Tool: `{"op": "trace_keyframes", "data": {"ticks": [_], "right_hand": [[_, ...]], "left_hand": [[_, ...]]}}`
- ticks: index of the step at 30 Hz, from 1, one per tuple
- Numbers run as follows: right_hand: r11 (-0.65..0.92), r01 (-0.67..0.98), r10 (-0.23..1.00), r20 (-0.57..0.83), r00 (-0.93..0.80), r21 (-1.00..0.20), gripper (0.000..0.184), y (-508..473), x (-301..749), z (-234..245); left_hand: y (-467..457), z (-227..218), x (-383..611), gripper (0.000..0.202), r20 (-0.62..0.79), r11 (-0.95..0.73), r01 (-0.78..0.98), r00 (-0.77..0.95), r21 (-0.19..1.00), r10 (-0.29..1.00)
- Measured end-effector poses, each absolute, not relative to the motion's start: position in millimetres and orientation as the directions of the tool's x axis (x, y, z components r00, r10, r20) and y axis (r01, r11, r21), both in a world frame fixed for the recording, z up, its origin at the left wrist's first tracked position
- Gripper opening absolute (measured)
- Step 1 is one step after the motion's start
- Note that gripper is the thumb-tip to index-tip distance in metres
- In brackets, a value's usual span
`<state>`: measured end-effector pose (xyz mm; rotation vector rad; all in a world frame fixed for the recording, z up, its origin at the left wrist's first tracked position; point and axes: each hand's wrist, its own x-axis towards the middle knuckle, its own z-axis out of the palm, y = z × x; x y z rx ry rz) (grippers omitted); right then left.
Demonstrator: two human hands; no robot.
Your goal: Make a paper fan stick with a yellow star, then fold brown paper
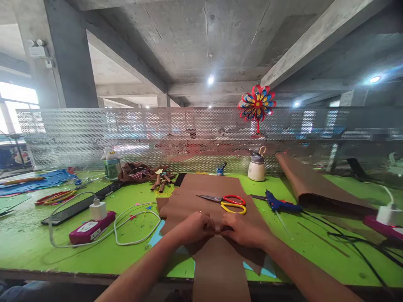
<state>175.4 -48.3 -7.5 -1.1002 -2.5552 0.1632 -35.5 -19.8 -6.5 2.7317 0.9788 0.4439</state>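
A brown felt sheet (201,191) lies on the green table (37,247), with a narrower brown strip (218,268) running over the near edge. My left hand (195,227) and my right hand (242,229) meet at the middle of that strip. Both hands have their fingers curled and pinch the brown material between them. Red-and-yellow scissors (227,202) rest on the sheet just beyond my hands.
A blue glue gun (280,205) with a black cord lies to the right, near a brown felt roll (310,184). At left are a pink power strip (92,228) with white cable and a black bar. A perforated metal screen (126,134), a white bottle (257,167) and a paper flower (257,103) stand behind.
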Motion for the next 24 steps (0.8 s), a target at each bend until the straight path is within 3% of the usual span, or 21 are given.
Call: {"op": "trace_keyframes", "data": {"ticks": [5, 14, 24], "right_hand": [[0.711, 0.689, 0.691, 0.323, -0.647, -0.141, 0.014, -50.0, 171.1, -11.7], [0.697, 0.713, 0.696, 0.314, -0.645, -0.079, 0.013, -54.2, 174.1, -9.5], [0.703, 0.699, 0.705, 0.245, -0.665, -0.128, 0.009, -47.7, 183.6, -15.3]], "left_hand": [[-26.1, -3.8, -31.7, 0.017, 0.218, -0.785, 0.552, 0.76, 0.28, 0.612], [-30.2, -1.2, -30.3, 0.013, 0.229, -0.805, 0.558, 0.772, 0.203, 0.593], [-25.5, -2.9, -36.1, 0.01, 0.18, -0.764, 0.627, 0.743, 0.151, 0.645]]}}
